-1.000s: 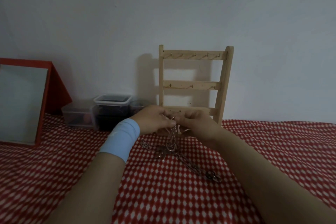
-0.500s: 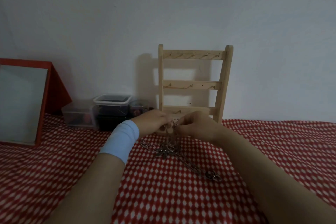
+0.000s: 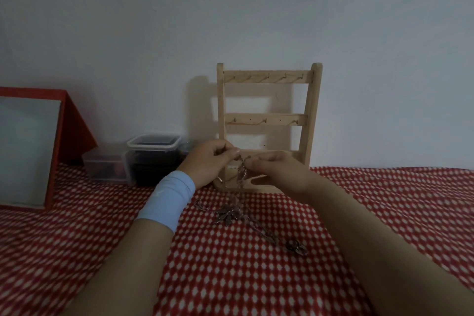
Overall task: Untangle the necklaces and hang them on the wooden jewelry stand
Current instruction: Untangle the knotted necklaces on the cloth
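Left hand [image 3: 210, 165], right hand [image 3: 280, 174] pinching tangled necklaces [image 3: 230, 215]

The pale ladder-shaped wooden jewelry stand [image 3: 269, 79] is bare matt wood with small metal hooks [image 3: 265, 121]. The tangled thin metal chain necklaces [image 3: 230, 214] glint dully. The red white-dotted cloth [image 3: 256, 277] looks soft and matt. The clear lidded plastic boxes [image 3: 154, 146] are smooth and faintly glossy. The light blue wristband [image 3: 166, 200] is smooth fabric.

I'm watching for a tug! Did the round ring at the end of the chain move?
No. The ring still lies on the same spot of the red cloth, just in front of the right post of the wooden stand.
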The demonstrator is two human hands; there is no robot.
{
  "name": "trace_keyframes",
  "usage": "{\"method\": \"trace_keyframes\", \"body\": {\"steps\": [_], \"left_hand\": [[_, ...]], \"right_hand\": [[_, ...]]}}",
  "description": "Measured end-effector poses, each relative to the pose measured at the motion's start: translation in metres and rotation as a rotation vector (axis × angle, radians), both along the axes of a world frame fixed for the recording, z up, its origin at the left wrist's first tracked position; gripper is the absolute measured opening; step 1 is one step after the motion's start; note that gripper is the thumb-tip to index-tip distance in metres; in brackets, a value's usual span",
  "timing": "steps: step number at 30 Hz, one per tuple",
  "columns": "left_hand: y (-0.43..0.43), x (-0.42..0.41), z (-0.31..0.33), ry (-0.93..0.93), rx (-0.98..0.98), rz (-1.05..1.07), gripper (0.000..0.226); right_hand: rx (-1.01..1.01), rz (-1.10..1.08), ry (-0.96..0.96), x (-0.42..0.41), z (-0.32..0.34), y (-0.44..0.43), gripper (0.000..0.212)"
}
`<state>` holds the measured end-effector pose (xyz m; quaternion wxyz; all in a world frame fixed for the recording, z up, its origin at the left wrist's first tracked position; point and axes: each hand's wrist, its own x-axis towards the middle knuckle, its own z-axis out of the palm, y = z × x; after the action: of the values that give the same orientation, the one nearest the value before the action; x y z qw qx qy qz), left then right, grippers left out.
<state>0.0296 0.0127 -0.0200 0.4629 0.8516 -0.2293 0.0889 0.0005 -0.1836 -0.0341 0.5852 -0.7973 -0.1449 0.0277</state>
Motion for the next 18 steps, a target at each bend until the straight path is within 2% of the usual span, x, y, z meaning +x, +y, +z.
{"method": "trace_keyframes", "body": {"steps": [4, 7, 13, 16, 18], "left_hand": [[0.004, 0.001, 0.004, -0.001, -0.008, -0.003, 0.021], [0.004, -0.002, 0.008, 0.075, -0.072, -0.014, 0.025], [0.001, -0.008, 0.007, 0.35, -0.385, -0.15, 0.025], [-0.001, -0.01, 0.012, 0.302, -0.306, -0.089, 0.025], [-0.002, -0.012, 0.015, 0.251, -0.212, -0.034, 0.026]], "right_hand": [[0.152, 0.032, 0.029, 0.001, -0.001, 0.0, 0.033], [0.118, -0.014, 0.014, 0.001, -0.001, 0.002, 0.032], [0.045, -0.072, -0.04, 0.003, -0.001, 0.002, 0.037], [0.007, -0.053, 0.006, 0.001, -0.003, 0.008, 0.045], [0.078, -0.017, 0.06, 0.002, -0.004, 0.014, 0.049]]}}
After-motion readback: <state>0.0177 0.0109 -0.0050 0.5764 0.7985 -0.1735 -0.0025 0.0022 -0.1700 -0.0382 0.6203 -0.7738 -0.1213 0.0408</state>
